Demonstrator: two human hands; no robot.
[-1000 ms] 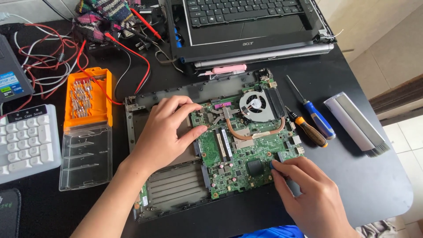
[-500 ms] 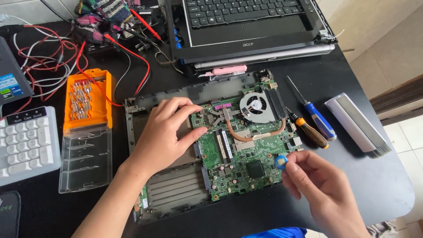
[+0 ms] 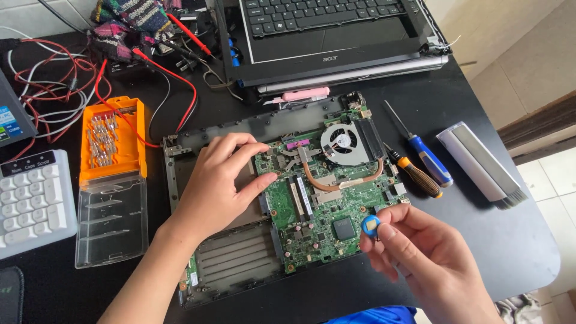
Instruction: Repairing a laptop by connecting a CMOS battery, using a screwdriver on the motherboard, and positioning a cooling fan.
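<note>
A green laptop motherboard (image 3: pixel 324 210) with a round cooling fan (image 3: pixel 339 141) and copper heat pipe lies in a black laptop base (image 3: pixel 240 264). My left hand (image 3: pixel 219 183) rests on the board's left edge, fingertips touching it. My right hand (image 3: pixel 420 252) is raised just off the board's lower right corner and pinches a small round blue coin-cell battery (image 3: pixel 370 226) between thumb and fingers.
Two screwdrivers, one blue-handled (image 3: pixel 427 159) and one orange-and-black (image 3: pixel 415 174), lie right of the board, beside a white brush (image 3: pixel 480 162). An orange bit case (image 3: pixel 113 141) with clear lid, a white keypad (image 3: pixel 33 201), red wires (image 3: pixel 168 75) and an open laptop (image 3: pixel 330 36) surround it.
My right hand lifted from the board's lower right corner and now holds the small blue round battery up. The left hand stayed on the board.
</note>
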